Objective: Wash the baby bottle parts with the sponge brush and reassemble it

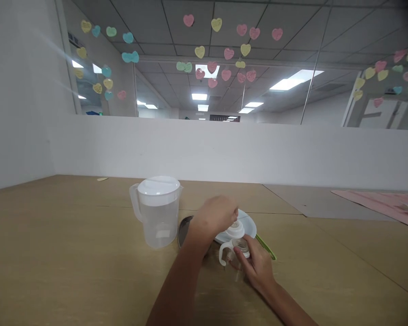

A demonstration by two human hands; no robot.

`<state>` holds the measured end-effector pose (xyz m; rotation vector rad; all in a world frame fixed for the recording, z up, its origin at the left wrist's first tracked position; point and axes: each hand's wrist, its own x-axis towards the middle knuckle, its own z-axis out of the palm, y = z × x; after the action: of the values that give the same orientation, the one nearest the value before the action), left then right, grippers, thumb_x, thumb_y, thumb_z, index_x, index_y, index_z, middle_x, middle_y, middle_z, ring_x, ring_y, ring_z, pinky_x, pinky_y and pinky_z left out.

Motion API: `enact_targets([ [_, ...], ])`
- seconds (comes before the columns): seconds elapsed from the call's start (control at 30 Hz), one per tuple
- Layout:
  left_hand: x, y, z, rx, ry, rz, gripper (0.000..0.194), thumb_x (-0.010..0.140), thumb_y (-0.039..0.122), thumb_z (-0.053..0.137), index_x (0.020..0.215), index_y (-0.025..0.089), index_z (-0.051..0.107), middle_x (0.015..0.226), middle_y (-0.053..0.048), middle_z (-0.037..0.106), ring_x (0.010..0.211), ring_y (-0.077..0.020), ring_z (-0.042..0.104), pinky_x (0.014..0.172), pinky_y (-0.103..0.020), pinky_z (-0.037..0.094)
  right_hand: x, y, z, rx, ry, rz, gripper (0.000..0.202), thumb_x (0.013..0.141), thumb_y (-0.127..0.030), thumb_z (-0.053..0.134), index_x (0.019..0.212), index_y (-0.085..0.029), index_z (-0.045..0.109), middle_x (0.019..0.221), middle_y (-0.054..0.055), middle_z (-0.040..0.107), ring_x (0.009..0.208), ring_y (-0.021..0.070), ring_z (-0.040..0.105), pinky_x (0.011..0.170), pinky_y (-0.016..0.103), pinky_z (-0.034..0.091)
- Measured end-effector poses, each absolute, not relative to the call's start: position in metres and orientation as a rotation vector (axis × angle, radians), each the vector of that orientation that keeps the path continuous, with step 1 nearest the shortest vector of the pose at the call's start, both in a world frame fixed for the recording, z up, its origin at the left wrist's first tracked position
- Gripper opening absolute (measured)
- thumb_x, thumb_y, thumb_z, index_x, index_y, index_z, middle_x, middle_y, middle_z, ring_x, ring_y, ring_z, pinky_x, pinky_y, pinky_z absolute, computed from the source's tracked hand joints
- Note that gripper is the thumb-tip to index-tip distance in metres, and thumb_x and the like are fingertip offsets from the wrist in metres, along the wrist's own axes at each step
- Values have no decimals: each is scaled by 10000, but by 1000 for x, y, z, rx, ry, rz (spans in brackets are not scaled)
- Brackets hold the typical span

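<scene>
My left hand (215, 216) is closed on the white nipple top (236, 230) of a baby bottle, just above the bottle's mouth. The clear baby bottle (238, 267), with a white curved handle (222, 254), is gripped by my right hand (258, 265) from the right side. Whether the nipple top touches the bottle's neck I cannot tell. Behind both lies a pale blue-white plate (249, 222), partly hidden by my left hand. A green slender utensil (267, 248) rests at the plate's right. A dark metal dish (182, 232) is mostly covered by my left forearm.
A translucent lidded pitcher (159, 217) stands left of my hands. On the far right a pink cloth (374, 202) lies on a grey section of the wooden table (71, 253). A small flat piece (102, 179) is near the back wall. Heart-shaped notes cover the window above.
</scene>
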<state>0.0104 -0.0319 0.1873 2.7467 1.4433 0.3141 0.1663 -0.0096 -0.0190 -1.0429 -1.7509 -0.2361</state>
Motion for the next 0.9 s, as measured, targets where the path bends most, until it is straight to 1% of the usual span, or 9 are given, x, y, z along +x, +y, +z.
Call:
enact_targets([
  [0.1,4,-38,191,2753,1345,398,248,808,174,456,938,212,663,979,-38,684,884,-177,603,743,-260,432,166,-11,-16,-1015,-1761,-265,274,864,-394,451,993,-184,571,856,78,649,775,207,612,659,312,487],
  [0.2,2,-44,195,2755,1305,454,295,831,174,405,994,220,646,1030,-29,672,937,-180,591,779,-270,432,166,-14,-12,-1015,-1756,-278,242,858,-378,470,954,-190,588,844,73,647,778,207,607,668,316,484],
  [0.33,0,-51,201,2745,1309,492,322,847,179,377,1055,223,619,1070,-28,658,977,-176,578,800,-263,428,163,-16,-5,-1011,-1724,-243,243,857,-375,472,967,-196,595,892,80,647,828,213,603,696,323,489],
  [0.43,-3,-54,206,2754,1302,552,316,860,186,365,1044,221,618,1041,-23,664,949,-171,586,784,-262,431,158,-17,7,-978,-1681,-206,239,866,-353,459,992,-202,593,940,81,644,881,212,596,743,334,487],
  [0.5,-4,-55,207,2758,1292,603,304,868,203,361,1017,223,625,1005,-16,672,912,-169,595,756,-260,437,155,-16,19,-933,-1677,-200,213,871,-326,453,967,-208,602,931,74,646,898,211,588,770,342,476],
  [0.57,-6,-57,209,2758,1274,675,301,876,214,354,1001,229,628,996,-5,674,891,-163,600,746,-258,442,152,-15,33,-899,-1676,-206,199,877,-307,446,920,-212,615,886,65,648,879,207,585,761,338,466],
  [0.7,-9,-60,211,2742,1268,877,307,893,217,339,1044,233,605,1052,6,660,939,-148,594,805,-254,442,152,-11,60,-902,-1649,-210,226,883,-321,439,839,-203,626,818,64,642,809,195,586,711,319,458],
  [0.8,-11,-61,213,2696,1294,1048,298,903,226,346,1080,238,585,1075,11,652,960,-134,590,822,-240,447,158,-6,75,-884,-1605,-272,232,886,-323,439,862,-196,631,799,65,645,781,189,585,698,319,457],
  [0.9,-10,-59,212,2642,1305,1215,283,907,242,355,1062,241,591,1066,12,655,941,-132,596,811,-240,460,164,2,82,-852,-1564,-384,216,882,-303,453,888,-198,642,848,74,653,808,191,585,727,333,458],
])
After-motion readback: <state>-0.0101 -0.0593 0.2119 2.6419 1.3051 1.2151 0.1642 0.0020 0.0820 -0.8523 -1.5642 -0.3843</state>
